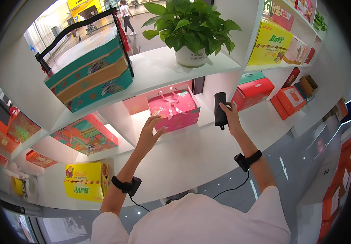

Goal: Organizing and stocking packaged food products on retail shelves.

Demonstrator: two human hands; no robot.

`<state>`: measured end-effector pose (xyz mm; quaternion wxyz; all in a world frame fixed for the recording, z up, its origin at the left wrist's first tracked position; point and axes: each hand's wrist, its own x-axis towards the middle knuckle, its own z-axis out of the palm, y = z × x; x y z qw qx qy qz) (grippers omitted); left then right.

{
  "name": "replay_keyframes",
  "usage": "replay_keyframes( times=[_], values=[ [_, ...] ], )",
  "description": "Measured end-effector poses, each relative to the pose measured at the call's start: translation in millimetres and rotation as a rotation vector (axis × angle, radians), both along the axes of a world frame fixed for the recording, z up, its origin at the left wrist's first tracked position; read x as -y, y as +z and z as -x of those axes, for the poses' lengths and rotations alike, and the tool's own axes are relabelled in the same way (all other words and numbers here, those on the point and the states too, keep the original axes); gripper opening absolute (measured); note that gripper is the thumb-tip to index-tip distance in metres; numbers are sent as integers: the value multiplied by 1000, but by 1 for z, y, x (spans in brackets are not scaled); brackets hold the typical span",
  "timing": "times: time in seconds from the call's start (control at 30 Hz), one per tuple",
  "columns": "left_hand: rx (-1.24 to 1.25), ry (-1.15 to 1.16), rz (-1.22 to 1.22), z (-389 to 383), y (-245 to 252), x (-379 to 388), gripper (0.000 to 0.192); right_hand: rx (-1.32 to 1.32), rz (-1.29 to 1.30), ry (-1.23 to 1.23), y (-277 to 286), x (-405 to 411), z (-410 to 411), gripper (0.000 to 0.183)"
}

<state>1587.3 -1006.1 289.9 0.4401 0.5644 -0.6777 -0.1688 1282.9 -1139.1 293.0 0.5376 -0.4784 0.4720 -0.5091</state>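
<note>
My right hand grips a rolled dark cloth or pouch with a small loop at its lower end, held above the white counter. My left hand, its fingers apart, is at the near left corner of a pink gift box; whether it touches the box cannot be told. A pink ribbon bow lies on top of that box, which stands in a lit shelf compartment. Black straps with small devices circle both wrists, each with a cable.
Above, a potted green plant and a teal gift box with a black handle stand on the white shelf. A yellow carton sits on the counter at left. Red boxes stand at right. Beyond the window walks a person.
</note>
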Motion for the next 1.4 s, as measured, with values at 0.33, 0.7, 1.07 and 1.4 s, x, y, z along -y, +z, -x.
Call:
replay_keyframes(
  times=[0.33, 0.7, 1.07, 1.4],
  values=[
    [767, 398, 271, -20, 34, 83, 91, -793, 741, -278, 60, 154, 12, 43],
    [790, 408, 172, -25, 20, 93, 97, -1088, 1064, -399, 30, 122, -81, 28],
    [830, 413, 203, -25, 17, 97, 99, -1002, 1159, -140, 28, 44, -195, 34],
    [783, 393, 150, -26, 17, 93, 96, -1024, 1171, -162, 28, 52, -180, 31]
  ],
)
